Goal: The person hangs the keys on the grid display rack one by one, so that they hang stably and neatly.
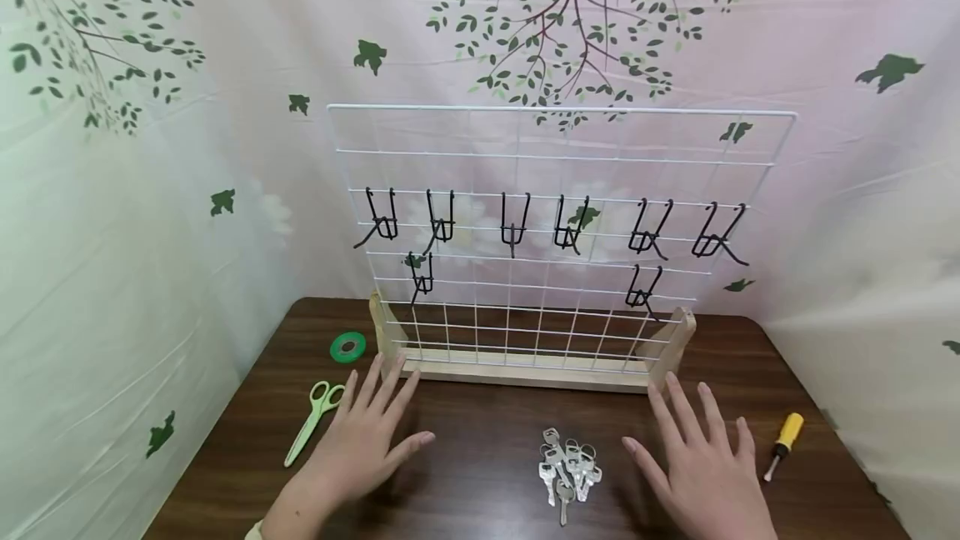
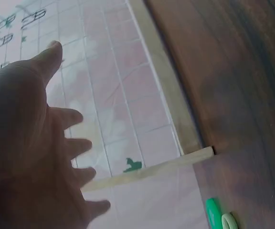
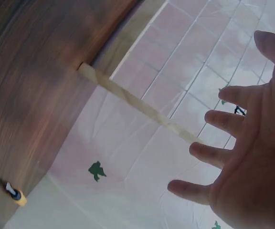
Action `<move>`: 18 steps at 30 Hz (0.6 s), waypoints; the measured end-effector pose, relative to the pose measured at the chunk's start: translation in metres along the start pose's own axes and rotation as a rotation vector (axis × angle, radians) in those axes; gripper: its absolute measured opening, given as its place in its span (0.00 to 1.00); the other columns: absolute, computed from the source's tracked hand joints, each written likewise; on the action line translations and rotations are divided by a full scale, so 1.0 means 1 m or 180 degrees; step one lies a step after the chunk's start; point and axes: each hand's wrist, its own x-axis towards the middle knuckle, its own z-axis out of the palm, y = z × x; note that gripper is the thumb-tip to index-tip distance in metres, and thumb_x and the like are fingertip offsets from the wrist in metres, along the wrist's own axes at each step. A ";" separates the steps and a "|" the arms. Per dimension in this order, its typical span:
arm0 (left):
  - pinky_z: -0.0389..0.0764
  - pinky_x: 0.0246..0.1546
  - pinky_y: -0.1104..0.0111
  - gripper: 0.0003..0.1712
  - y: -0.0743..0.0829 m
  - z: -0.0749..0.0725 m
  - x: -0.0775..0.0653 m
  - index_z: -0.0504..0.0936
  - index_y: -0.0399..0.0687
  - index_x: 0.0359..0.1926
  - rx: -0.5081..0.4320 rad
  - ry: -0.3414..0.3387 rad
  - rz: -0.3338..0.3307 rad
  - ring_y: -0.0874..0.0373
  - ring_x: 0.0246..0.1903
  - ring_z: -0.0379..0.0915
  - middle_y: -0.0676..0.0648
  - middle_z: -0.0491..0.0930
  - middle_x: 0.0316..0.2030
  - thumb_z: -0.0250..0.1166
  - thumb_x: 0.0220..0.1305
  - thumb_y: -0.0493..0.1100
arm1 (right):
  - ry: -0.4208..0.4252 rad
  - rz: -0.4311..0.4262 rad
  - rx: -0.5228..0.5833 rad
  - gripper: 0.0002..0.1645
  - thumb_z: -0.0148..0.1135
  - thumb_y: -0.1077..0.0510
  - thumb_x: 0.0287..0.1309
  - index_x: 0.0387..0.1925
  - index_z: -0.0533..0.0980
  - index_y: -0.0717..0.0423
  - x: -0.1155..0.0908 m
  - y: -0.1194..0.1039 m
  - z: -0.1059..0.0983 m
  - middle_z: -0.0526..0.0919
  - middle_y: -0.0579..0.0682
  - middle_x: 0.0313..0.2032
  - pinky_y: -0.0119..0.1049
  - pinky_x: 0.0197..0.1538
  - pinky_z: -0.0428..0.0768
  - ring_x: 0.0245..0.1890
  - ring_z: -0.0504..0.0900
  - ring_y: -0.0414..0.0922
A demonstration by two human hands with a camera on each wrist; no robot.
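My left hand (image 1: 363, 432) is spread with its fingers straight, between the green scissors (image 1: 312, 419) and the middle of the table. Nothing is in it. On the other side my right hand (image 1: 701, 465) is likewise spread and holds nothing; a pile of silver keys (image 1: 570, 467) lies to its left. Beyond both hands stands a white wire grid (image 1: 517, 290) in a wooden base (image 1: 525, 372). Several black hooks (image 1: 513, 223) hang on the grid in two rows. Both wrist views show the fingers apart, with the grid behind them.
A roll of green tape (image 1: 348, 347) lies at the left, behind the scissors. At the right edge of the brown table (image 1: 480, 440) rests a yellow-handled screwdriver (image 1: 784, 444). A pale curtain (image 1: 270, 65) printed with leaves surrounds the table.
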 end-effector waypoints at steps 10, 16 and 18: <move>0.57 0.81 0.36 0.50 -0.017 -0.020 0.025 0.47 0.48 0.87 -0.0374 0.0429 -0.0035 0.38 0.87 0.41 0.43 0.48 0.87 0.61 0.79 0.62 | -0.0039 -0.0112 0.0720 0.45 0.57 0.36 0.78 0.83 0.61 0.55 0.005 -0.006 -0.010 0.65 0.64 0.80 0.80 0.55 0.75 0.71 0.69 0.72; 0.51 0.82 0.35 0.48 -0.037 -0.034 0.052 0.37 0.47 0.88 -0.1158 0.0429 -0.0308 0.38 0.88 0.33 0.41 0.38 0.88 0.53 0.85 0.58 | -0.0060 -0.0194 0.1247 0.38 0.60 0.41 0.78 0.79 0.67 0.56 0.007 -0.015 -0.007 0.75 0.63 0.73 0.72 0.64 0.76 0.69 0.77 0.68; 0.50 0.83 0.35 0.45 -0.044 -0.038 0.057 0.37 0.47 0.88 -0.1360 0.0475 -0.0373 0.37 0.87 0.34 0.40 0.37 0.88 0.50 0.86 0.56 | -0.0081 -0.0204 0.1330 0.35 0.61 0.42 0.78 0.76 0.71 0.55 0.010 -0.019 -0.004 0.80 0.62 0.69 0.69 0.62 0.80 0.66 0.82 0.66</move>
